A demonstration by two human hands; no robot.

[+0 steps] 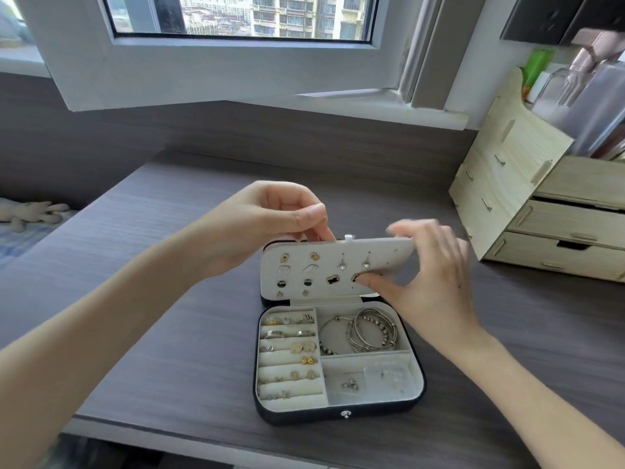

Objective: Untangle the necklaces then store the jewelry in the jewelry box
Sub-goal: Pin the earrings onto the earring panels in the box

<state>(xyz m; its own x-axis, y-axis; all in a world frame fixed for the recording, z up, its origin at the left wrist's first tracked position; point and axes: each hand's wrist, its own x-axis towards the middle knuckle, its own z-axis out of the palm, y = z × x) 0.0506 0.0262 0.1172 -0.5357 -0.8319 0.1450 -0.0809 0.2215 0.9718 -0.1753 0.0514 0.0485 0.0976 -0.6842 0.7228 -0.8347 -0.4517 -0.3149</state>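
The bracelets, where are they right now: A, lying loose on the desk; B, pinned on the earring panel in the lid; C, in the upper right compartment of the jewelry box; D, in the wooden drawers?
C: the bracelets lie in the upper right compartment of the open jewelry box, below the earring panel.

The open jewelry box sits on the desk, left of the wooden organizer.

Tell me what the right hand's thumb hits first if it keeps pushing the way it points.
Most likely the earring panel of the jewelry box: the right hand thumb tip already sits at a dark earring there, though contact depth is unclear.
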